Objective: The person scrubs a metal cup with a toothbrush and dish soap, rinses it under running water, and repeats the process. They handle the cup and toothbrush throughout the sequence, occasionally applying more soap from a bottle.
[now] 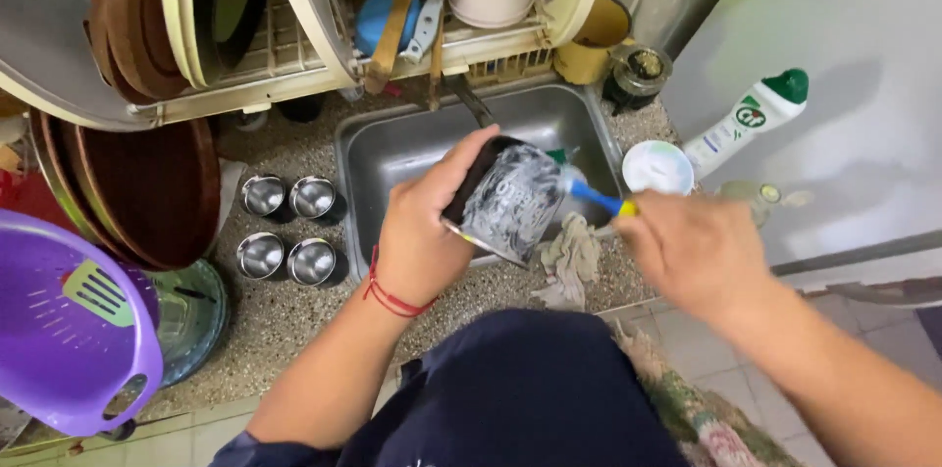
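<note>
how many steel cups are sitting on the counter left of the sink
4, in a square cluster: back left, back right, front left, front right. More may be hidden behind the dish rack.

Four steel cups (pixel 287 228) beside a purple colander (pixel 69 330).

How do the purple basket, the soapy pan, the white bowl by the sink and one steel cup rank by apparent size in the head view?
1. Purple basket, though it sits nearer the camera.
2. Soapy pan, held in the left hand.
3. White bowl and steel cup: too alike to rank.
</note>
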